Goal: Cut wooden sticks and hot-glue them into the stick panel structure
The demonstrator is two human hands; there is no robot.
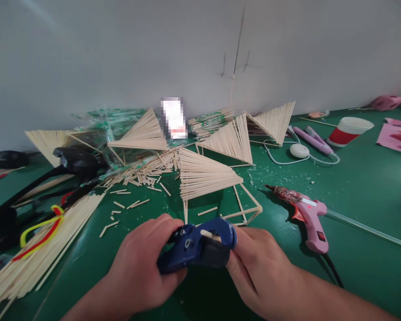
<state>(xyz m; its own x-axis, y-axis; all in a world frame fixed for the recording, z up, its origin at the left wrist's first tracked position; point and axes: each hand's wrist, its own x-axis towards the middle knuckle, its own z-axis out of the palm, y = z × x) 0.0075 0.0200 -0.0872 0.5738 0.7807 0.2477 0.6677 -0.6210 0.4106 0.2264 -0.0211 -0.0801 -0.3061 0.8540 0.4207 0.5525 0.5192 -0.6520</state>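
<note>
My left hand [147, 263] is wrapped around the body of a blue tube cutter [180, 256] low in the middle of the view. Closed at the tool's rounded right end is my right hand [260, 263], its thumb and fingertips partly hidden behind it. A short piece of wooden stick [206, 233] shows in the cutter's jaw. Just beyond the hands stands a frame of thin wooden sticks [209, 176], its slanted top covered with sticks laid in a fan. Cut stick pieces [137, 178] lie scattered to its left.
More fan-shaped stick models [143, 133] stand along the wall beside a blurred-out phone [174, 118]. To the right lie a pink glue gun [307, 214] and a paper cup [349, 131]. Long sticks [53, 240] and a black stand [76, 162] occupy the left.
</note>
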